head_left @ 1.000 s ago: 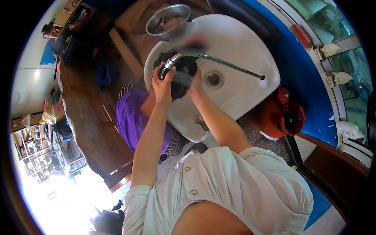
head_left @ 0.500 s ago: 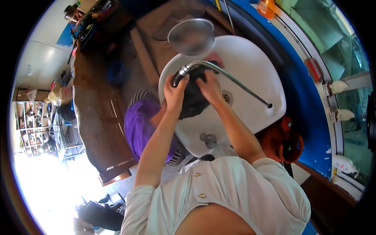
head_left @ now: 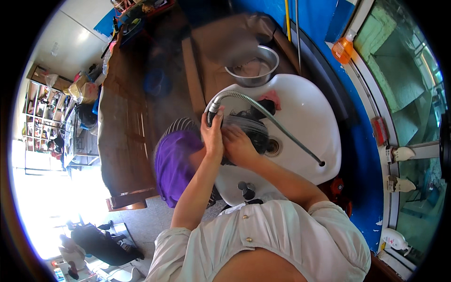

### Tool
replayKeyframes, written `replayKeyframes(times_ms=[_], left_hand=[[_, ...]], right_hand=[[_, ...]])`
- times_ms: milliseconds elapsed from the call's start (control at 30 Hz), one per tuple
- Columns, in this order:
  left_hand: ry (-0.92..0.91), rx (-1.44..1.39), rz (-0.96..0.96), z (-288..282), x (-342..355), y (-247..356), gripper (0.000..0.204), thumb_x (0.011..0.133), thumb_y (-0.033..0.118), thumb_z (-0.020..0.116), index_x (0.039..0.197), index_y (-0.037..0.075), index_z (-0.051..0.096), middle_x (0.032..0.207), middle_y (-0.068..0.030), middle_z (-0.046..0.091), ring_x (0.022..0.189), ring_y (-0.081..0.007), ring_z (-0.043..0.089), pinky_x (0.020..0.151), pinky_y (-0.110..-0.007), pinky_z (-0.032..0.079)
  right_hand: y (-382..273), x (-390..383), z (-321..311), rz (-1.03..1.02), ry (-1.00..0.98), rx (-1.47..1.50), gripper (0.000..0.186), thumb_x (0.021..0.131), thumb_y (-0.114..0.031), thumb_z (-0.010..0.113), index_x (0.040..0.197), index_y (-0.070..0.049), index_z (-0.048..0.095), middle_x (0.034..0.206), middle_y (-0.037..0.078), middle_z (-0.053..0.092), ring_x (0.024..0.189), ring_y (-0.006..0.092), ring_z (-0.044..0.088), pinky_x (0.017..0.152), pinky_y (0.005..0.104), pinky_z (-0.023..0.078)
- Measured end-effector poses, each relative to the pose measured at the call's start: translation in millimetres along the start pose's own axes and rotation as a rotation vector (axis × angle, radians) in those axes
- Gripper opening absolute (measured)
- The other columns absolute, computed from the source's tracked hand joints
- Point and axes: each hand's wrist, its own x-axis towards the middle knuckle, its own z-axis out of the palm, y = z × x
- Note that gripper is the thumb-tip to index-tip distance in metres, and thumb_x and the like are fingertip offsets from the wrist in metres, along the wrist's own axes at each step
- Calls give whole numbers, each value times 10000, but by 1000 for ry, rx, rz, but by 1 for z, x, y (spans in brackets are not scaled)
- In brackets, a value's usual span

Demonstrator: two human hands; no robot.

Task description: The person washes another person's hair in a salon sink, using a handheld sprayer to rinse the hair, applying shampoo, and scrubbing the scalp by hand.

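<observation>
My left hand (head_left: 212, 136) grips the black-handled shower head (head_left: 214, 112) near the basin's left rim, its ribbed metal hose (head_left: 286, 132) arching over to a hole at the right. Water sprays across the dark wet hair (head_left: 256, 136) of a person in purple (head_left: 176, 164), bent over the white sink (head_left: 314, 117). My right hand (head_left: 242, 145) rests on the hair just below the shower head, fingers lying fairly flat. A pink cloth (head_left: 271, 98) and something black lie behind the head; the drain (head_left: 273, 147) shows beside it, and a tap control (head_left: 245, 189) is at the near rim.
A steel bowl (head_left: 253, 75) stands behind the sink on brown covering. An orange pump bottle (head_left: 343, 49) is on the right window ledge (head_left: 371, 103). A red gas cylinder (head_left: 337, 185) is below right. Brown boards (head_left: 117, 155) stand at left, a blue bucket (head_left: 155, 82) beyond.
My right hand has moved left across the hair and nearer the shower head. The camera view has shifted, so the sink and surroundings sit lower in the picture.
</observation>
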Motion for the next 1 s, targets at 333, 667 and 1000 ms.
replayKeyframes(times_ms=[333, 667, 1000], left_hand=[[130, -95, 33, -10, -17, -25, 257, 814, 137, 660, 996, -2, 544, 857, -16, 583, 828, -79, 518, 764, -228, 413], [114, 64, 75, -22, -21, -48, 267, 776, 166, 695, 932, 12, 541, 794, 8, 528, 753, -72, 473, 696, -217, 392], [141, 73, 61, -39, -37, -19, 275, 772, 176, 691, 943, 8, 554, 819, -7, 575, 785, -98, 497, 754, -239, 405]], right_hand=[[131, -13, 25, 1056, -523, 1418, 284, 891, -259, 477, 1035, -66, 628, 1113, 197, 582, 1041, 244, 563, 836, 365, 462], [65, -46, -14, 772, -242, 493, 342, 840, -160, 540, 1163, -48, 550, 1152, 185, 568, 1131, 319, 511, 936, 382, 396], [-4, 31, -14, -7, -804, -4, 290, 821, -156, 524, 1087, -64, 591, 1131, 138, 586, 1156, 300, 489, 994, 444, 338]])
